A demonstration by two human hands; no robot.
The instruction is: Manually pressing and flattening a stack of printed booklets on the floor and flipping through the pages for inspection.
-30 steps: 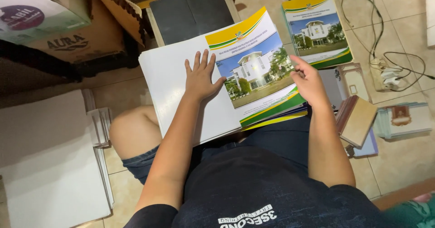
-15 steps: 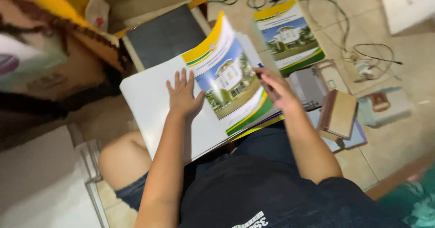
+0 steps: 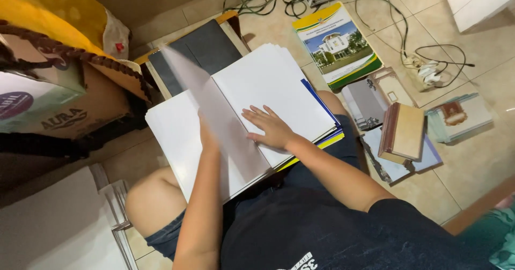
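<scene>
Beige floor tiles (image 3: 472, 157) spread under a seated person whose lap carries an open booklet (image 3: 268, 95) with blank white pages. Its right-hand page lies under the right hand (image 3: 271, 128), flat with fingers spread and gripping nothing. A single page (image 3: 214, 109) stands blurred above the booklet's middle; the left hand (image 3: 208, 138) sits just behind it, mostly hidden, so whether it pinches the sheet cannot be told. To the booklet's left lies a white sheet stack (image 3: 171, 136), touching it. Just beyond the booklet's far edge rests a dark grey board (image 3: 206, 47). Right of the booklet, apart from it, lies a second booklet (image 3: 338, 44) with a yellow and green cover showing a building. Nearer the booklet's right edge sit a tan book (image 3: 402, 133) on loose prints. Far left of the booklet stands a cardboard box (image 3: 70, 114). Cables (image 3: 407, 44) trail beyond the covered booklet.
</scene>
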